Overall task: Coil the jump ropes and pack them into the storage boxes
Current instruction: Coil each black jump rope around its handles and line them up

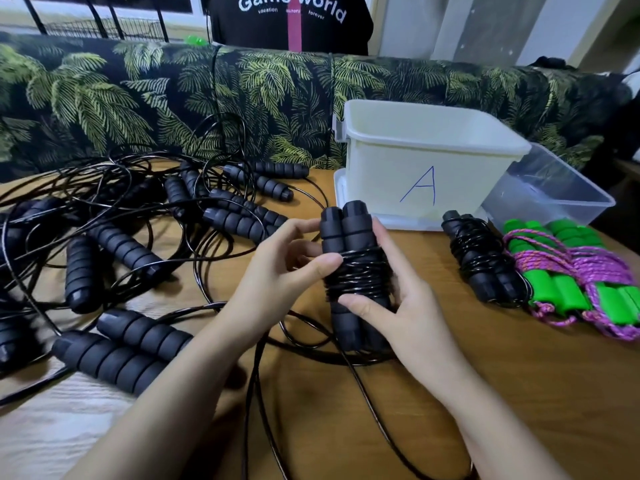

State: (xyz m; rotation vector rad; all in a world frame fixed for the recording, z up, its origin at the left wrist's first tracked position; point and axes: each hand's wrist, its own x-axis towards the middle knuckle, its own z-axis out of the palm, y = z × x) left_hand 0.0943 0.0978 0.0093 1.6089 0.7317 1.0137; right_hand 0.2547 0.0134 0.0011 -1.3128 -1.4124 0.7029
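– Loose cord (373,407) at six o'clock: winding unfinished?
– Yes. My right hand (408,306) grips the jump rope handles (346,223) at centre, left hand (277,271) pinches the wraps (360,275). Tail needs tight turns, then box A (398,174), one o'clock.

Left hand (277,268), right hand (398,299), both gripping rope-wound black handles (349,233); box A (426,168) behind

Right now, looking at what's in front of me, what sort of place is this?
Probably a home living room, not a workshop: a wooden table stands in front of a palm-leaf patterned sofa, with what looks like a window behind it. A white plastic box marked A stands at the table's far side.
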